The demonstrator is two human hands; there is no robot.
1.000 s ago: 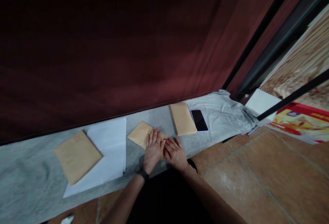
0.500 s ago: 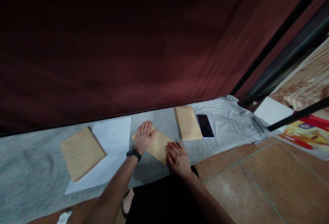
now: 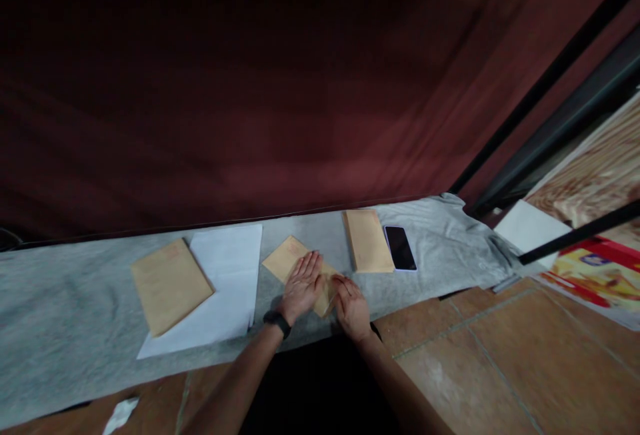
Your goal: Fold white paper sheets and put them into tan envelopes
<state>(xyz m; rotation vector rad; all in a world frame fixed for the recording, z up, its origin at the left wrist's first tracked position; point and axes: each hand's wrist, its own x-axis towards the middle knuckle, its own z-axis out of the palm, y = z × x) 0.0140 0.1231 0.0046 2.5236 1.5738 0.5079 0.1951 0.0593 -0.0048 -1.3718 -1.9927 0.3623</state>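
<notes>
A brown paper envelope (image 3: 284, 258) lies slanted on the grey cloth in front of me. My left hand (image 3: 301, 288), with a dark band on its wrist, rests flat across the envelope's middle, fingers stretched out. At the near right end, my right hand (image 3: 351, 308) has its fingers bent round the envelope's edge, where the paper is lifted and creased; its fingertips are partly hidden. To the left, a stack of brown envelopes (image 3: 173, 285) sits on white paper sheets (image 3: 230, 275). Another stack of brown envelopes (image 3: 369, 242) is beyond my right hand.
A phone (image 3: 401, 248) lies beside the right stack. Grey cloth (image 3: 440, 242) runs along the base of a dark red drape (image 3: 310, 122). Tiled floor (image 3: 475, 355) borders it. Black poles and a printed red-and-yellow box (image 3: 600, 268) stand at the right.
My left hand has slid right and nearer along the envelope, uncovering its far left end. My right hand has gone from lying on the near right end to bending round its edge.
</notes>
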